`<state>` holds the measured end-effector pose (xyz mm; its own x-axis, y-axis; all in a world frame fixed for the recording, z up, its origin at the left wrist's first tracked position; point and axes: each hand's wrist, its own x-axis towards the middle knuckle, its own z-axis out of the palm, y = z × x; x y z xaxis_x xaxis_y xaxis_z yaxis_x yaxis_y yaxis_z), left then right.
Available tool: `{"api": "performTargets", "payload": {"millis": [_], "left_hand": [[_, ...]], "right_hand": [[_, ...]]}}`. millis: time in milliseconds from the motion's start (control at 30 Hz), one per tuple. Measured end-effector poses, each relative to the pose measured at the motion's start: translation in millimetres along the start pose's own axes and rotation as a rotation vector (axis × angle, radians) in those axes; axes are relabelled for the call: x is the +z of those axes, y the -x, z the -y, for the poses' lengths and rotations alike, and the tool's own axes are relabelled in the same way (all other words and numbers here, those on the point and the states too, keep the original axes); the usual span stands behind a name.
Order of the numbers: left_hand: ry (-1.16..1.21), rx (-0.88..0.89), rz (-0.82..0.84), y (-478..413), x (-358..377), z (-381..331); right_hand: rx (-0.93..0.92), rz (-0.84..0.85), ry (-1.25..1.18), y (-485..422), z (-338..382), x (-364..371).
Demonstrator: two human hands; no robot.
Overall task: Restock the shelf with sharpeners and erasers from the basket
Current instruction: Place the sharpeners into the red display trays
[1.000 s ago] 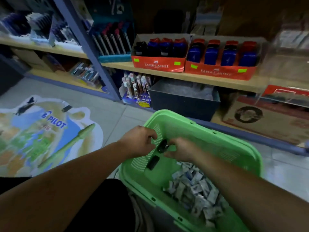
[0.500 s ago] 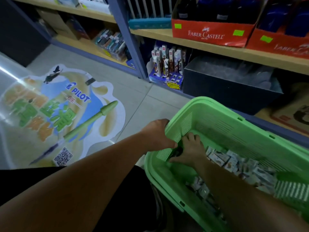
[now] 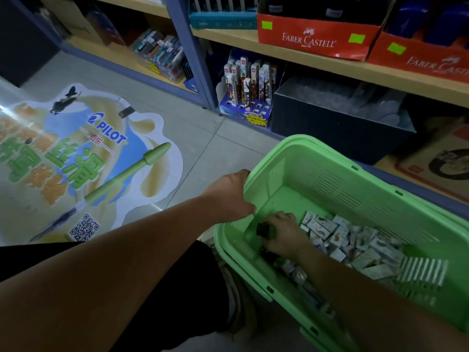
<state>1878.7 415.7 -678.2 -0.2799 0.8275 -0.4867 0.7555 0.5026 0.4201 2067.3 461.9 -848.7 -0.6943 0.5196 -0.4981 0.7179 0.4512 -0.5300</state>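
Note:
A green plastic basket point(image 3: 337, 171) sits in front of me on the floor by the shelf. Several wrapped erasers point(image 3: 355, 240) lie heaped in its right half. My left hand point(image 3: 229, 196) grips the basket's near-left rim, fingers curled over the edge. My right hand point(image 3: 284, 233) is down inside the basket and pinches a small black sharpener point(image 3: 264, 228). More dark items lie under that hand, partly hidden. On the wooden shelf point(image 3: 291, 57) above stand red Faber-Castell display boxes point(image 3: 314, 39) holding dark and blue sharpeners.
A dark bin point(image 3: 337, 133) and a blue display of carded pens point(image 3: 247, 97) stand on the bottom shelf behind the basket. A brown carton point(image 3: 439, 163) sits at the right. A Pilot floor sticker point(image 3: 76, 158) covers the tiles at the left. A blue upright point(image 3: 187, 47) divides the shelves.
The view dropped from the shelf toward the basket. My right hand went from the basket's rim down to its bottom, with a black sharpener in its fingers. My left hand settled on the rim.

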Motion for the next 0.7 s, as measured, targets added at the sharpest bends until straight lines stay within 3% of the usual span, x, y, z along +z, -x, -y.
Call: {"api": "performTargets", "payload": {"millis": [100, 167, 367, 533, 700], "left_hand": [[-0.121, 0.054, -0.084, 6, 3, 0], [-0.193, 0.097, -0.115, 12, 2, -4], [-0.081, 0.034, -0.018, 23, 4, -11], [-0.06, 0.039, -0.027, 19, 3, -10], [-0.142, 0.089, -0.066, 22, -4, -9]], "right_hand": [[-0.005, 0.257, 0.097, 6, -7, -18], [-0.027, 0.34, 0.219, 11, -11, -20], [-0.168, 0.258, 0.257, 21, 0, -6], [-0.169, 0.335, 0.125, 15, 5, -4], [-0.041, 0.192, -0.265, 14, 7, -32]]}}
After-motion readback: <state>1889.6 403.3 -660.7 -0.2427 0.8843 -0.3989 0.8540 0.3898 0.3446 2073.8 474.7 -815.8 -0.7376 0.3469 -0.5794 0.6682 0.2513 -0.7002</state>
